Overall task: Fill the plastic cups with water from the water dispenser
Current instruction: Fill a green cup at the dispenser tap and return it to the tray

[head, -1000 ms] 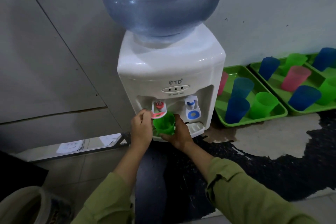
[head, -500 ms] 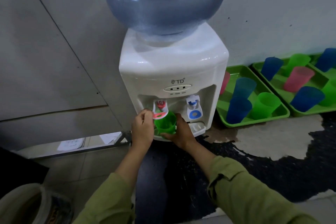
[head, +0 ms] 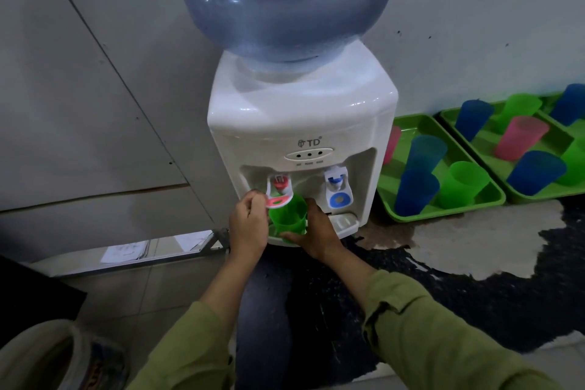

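**Q:** Risk at the fingers?

**A:** Possibly overflow onto the drip tray (head: pixel 344 221), through holding down the red tap lever (head: pixel 278 199) too long. Water level inside the green cup (head: pixel 288 218) not readable from here. Possibly also a scald, if hot from that red tap, or a slip through squeezing the thin cup wall.

**Q:** Pose, fingertips outward?

**A:** Left hand (head: pixel 248 226): fingers (head: pixel 253 199) curled together, pinching the lever's left edge; knuckles up, wrist straight, forearm bare down to an olive sleeve (head: pixel 190 348).

Right hand (head: pixel 318 233): fingers wrapped behind the cup, thumb across its base, clamped on it. Cup upright under the red spout, inside the recess of the water dispenser (head: pixel 300 117); contact with the tray not discernible. Forearm angled in from lower right.

**Q:** Spare cups (head: pixel 465 184)?

**A:** Well apart, on green trays (head: pixel 443 217) at right.
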A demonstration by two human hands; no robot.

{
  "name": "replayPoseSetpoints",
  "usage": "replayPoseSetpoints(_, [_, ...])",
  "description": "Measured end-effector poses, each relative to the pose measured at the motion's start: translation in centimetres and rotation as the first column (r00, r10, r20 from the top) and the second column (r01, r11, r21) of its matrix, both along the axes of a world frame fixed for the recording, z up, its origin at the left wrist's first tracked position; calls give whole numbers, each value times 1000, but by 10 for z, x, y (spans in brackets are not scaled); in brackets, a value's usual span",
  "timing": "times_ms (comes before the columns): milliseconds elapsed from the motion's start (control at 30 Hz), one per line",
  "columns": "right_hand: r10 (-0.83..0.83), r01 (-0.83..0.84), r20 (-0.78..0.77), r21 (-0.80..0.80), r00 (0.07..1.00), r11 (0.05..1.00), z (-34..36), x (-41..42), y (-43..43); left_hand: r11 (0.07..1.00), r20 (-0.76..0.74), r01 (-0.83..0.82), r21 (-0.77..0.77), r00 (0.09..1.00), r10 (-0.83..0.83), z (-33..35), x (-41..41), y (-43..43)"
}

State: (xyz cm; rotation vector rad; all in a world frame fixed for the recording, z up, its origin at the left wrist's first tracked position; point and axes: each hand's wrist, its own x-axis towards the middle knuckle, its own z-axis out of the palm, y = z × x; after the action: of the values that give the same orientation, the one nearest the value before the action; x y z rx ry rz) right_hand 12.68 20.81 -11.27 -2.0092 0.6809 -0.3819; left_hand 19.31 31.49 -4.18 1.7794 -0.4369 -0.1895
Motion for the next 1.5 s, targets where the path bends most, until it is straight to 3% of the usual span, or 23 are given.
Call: replayPoseSetpoints(1500, [14, -14, 10, -20, 1000, 1000, 0, -2, 0, 997, -9, 62, 36, 998, -61, 4, 9, 7])
